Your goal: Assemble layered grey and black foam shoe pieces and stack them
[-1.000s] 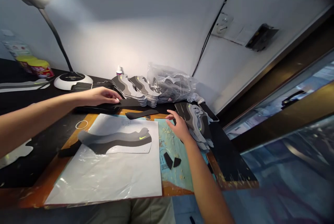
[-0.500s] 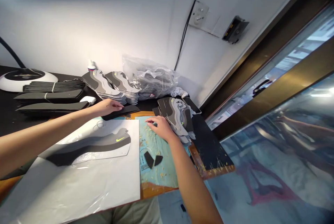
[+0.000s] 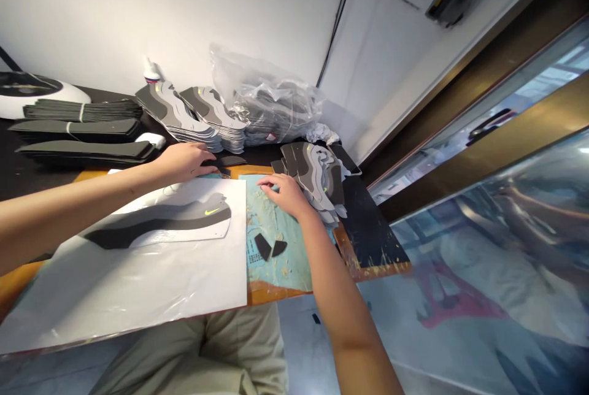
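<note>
My left hand (image 3: 186, 162) reaches over the far edge of the white sheet, thumb and forefinger apart, beside a flat black piece (image 3: 231, 161) that it partly covers. My right hand (image 3: 284, 192) hovers over or rests on the light-blue mat (image 3: 294, 266), fingers loosely bent and apart, near a fanned pile of grey shoe-upper pieces (image 3: 313, 177). On the white sheet (image 3: 193, 278) lies a wavy grey and black shoe upper (image 3: 161, 221) with a yellow-green swoosh. Two small black cut pieces (image 3: 263, 247) lie on the mat.
Banded stacks of black strips (image 3: 83, 131) stand at the left. Along the wall are stacked grey uppers (image 3: 175, 113), a clear plastic bag (image 3: 276, 107) of pieces and a small white bottle (image 3: 151, 71). A glass door (image 3: 506, 229) is on the right.
The view has tilted down, so the table sits higher in the picture. My left hand's thumb and forefinger, earlier together at the black piece, are now apart. My right hand has hardly moved.
</note>
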The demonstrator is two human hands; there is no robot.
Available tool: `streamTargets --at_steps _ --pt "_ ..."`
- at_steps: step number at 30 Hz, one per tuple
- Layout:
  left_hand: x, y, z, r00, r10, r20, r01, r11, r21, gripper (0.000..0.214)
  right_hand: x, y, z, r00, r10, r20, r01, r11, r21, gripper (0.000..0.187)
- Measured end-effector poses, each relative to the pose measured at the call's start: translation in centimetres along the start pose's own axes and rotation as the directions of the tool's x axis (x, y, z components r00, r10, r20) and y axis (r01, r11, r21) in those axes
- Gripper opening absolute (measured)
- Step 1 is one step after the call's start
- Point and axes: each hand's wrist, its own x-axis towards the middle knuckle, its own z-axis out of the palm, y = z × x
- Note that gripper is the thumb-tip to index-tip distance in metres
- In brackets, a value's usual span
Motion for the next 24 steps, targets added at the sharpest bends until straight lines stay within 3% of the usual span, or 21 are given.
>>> streamTargets --at_steps 8,12,15,18,21,24 --pt "0.1 -0.5 0.6 0.998 0.049 -0.035 -0.043 0.988 0.146 0.050 -0.1 0.3 0.4 1.000 -0.018 -0.005 0.018 1.000 0.018 0.020" --pt "-2.7 -0.9 -2.1 0.989 0.108 -0.105 -0.094 0.987 0.131 0.051 -0.1 0.4 0.6 1.000 -0.028 -0.014 0.029 0.999 0.035 0.020" --pt "-6.3 -3.7 -5.7 0.989 0.055 -0.136 -0.035 0.988 0.148 0.055 -0.1 0.2 0.7 1.000 -0.029 -0.011 0.030 0.999 0.044 0.020" --pt "-9.3 -8.1 -8.4 0.998 -0.034 -0.048 0.042 0.981 0.187 0.075 0.0 0.0 0.9 1.000 -0.027 0.003 0.027 0.999 0.042 0.020" --pt "-10.9 -11.3 -9.3 0.992 -0.120 0.042 0.113 0.983 0.142 0.091 0.1 -0.2 0.9 0.999 -0.032 0.015 0.032 0.999 0.044 0.020" --pt "-11.1 -11.9 -9.3 0.979 -0.174 0.103 0.164 0.981 0.100 0.096 0.0 -0.2 0.8 1.000 -0.015 0.016 0.014 0.999 0.048 0.019"
